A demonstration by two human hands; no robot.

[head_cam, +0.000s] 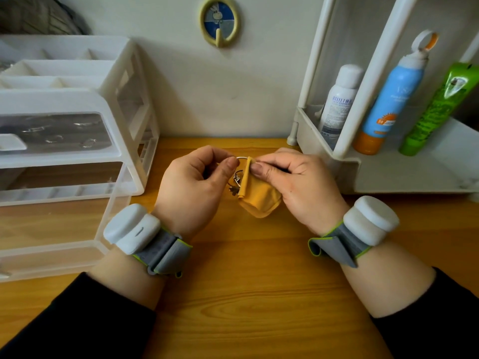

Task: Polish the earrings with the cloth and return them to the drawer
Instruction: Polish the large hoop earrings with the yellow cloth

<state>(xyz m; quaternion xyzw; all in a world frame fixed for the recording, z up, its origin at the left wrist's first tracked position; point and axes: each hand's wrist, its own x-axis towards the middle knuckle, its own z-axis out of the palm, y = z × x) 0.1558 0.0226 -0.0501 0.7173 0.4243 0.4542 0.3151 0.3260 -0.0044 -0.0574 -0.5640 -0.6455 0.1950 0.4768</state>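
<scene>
My left hand (193, 181) pinches a silver hoop earring (240, 158) between thumb and fingers, above the middle of the wooden desk. A small charm (234, 189) dangles below the hoop. My right hand (293, 182) pinches a folded yellow cloth (259, 195) around the right side of the hoop. The cloth hangs down between both hands. At the left stands a white plastic drawer unit (114, 141); its clear bottom drawer (108, 221) is pulled out toward me, and its inside looks bare. An upper drawer with a dark lining (59, 130) holds several silvery pieces.
A white rack (363, 174) at the right holds a white spray can (339, 99), a blue and orange sunscreen can (388, 99) and a green tube (435, 110). A round yellow wall hook (219, 22) hangs behind. The wooden desk (246, 294) stretches toward me.
</scene>
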